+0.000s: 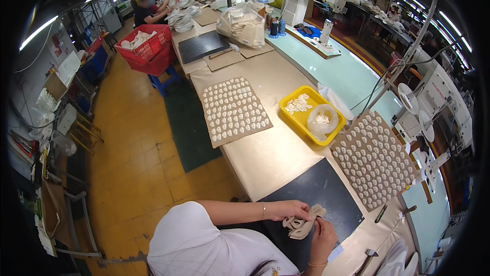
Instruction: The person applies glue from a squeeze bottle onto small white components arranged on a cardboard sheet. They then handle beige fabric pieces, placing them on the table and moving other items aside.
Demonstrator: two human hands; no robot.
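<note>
The head view shows both hands at work over the black mat (317, 183) on the counter (255, 161). The step in hand looks to be handling a beige bundle (300, 228) with oval openings, held above the mat; whether it is one folded piece or several layers, I cannot tell. The next move probably calls for a light pinch from both sides, since the material looks soft and likely to slip or fold. The left hand (294, 210) is closed, its bent fingers pinching the bundle's upper edge; the right hand (324, 236) has its fingertips gathered on the right edge, nearly together. Beyond the mat stands a yellow tray (300, 131) with small pale pieces; right of the mat, a cardboard sheet (374, 161) carries rows of pale pieces.
</note>
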